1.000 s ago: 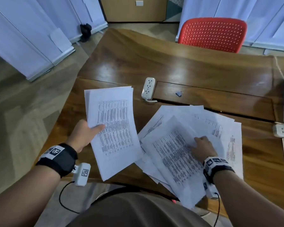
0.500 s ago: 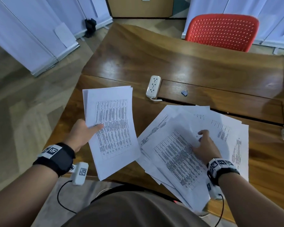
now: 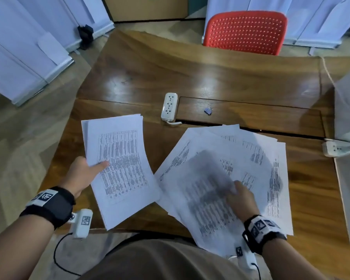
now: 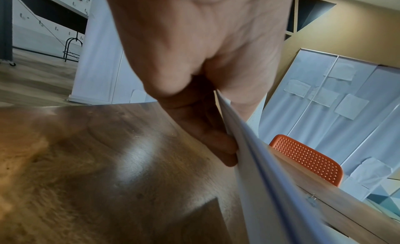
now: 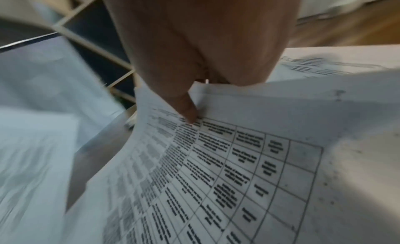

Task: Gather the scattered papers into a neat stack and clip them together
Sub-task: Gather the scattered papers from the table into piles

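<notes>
Wooden table under us, our left hand pinching a gathered stack aloft at left, our right hand gripping one blurred sheet over the scattered papers

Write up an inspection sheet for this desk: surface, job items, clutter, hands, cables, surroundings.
Surface: brown wooden table, glossy, with a recessed panel.
Job's things: gathered stack held over the table's left part; loose sheets fanned out and overlapping on the right; small clip lying on the panel, untouched.
Clutter: white power strip beside the panel; a second one at the right edge.
Grippers: left hand grips the gathered stack, thumb on top; right hand pinches the top sheet, blurred.
Cables: short white cord at the power strip; wrist-camera leads.
Surroundings: red chair, white panels, wood floor.
</notes>
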